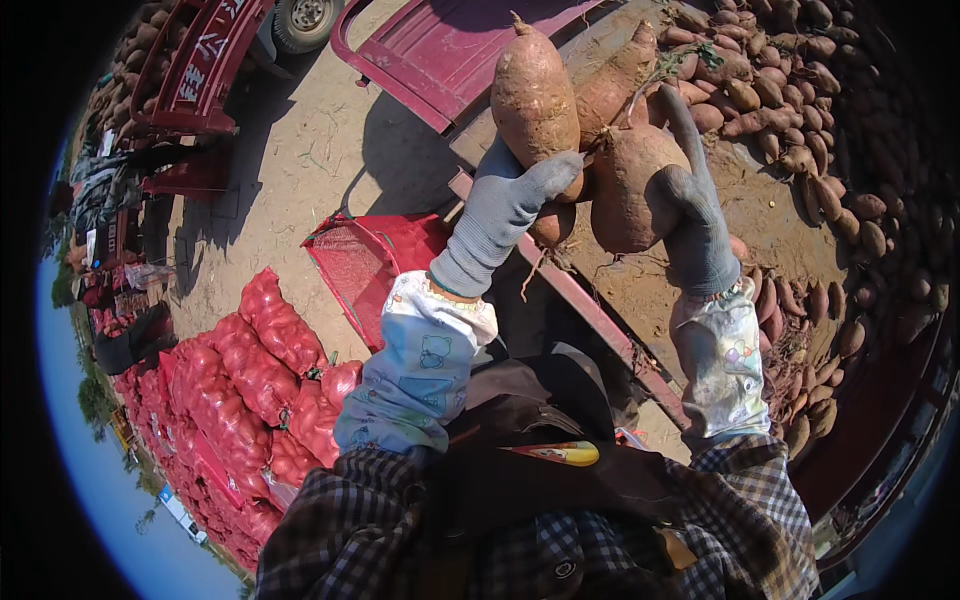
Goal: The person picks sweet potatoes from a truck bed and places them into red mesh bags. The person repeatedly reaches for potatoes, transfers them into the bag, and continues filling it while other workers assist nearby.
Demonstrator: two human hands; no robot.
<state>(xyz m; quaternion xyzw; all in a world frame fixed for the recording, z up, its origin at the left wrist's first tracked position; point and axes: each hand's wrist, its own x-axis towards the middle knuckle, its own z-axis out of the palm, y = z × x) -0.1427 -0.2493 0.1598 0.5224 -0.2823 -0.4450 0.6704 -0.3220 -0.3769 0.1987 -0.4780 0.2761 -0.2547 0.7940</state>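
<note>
Both hands wear grey knit work gloves below printed sleeve covers. My left hand (510, 199) is closed around a large upright sweet potato (534, 94), its thumb across the lower end. With thumb and fingers, my right hand (694, 191) grips a broad sweet potato (634, 187). Between and behind these two, another sweet potato (619, 79) leans, joined or pressed against them in one cluster; which hand bears it I cannot tell. A smaller sweet potato (553, 225) hangs under my left hand, with a thin root trailing down. The cluster is above the edge of a truck bed (637, 352).
Many loose sweet potatoes (780, 90) cover the bed's far and right parts. A red mesh bag (352, 277) gapes at left. Filled red mesh sacks (247, 375) are stacked beyond it. A lowered red tailgate (442, 52) and another loaded vehicle (199, 67) stand farther off.
</note>
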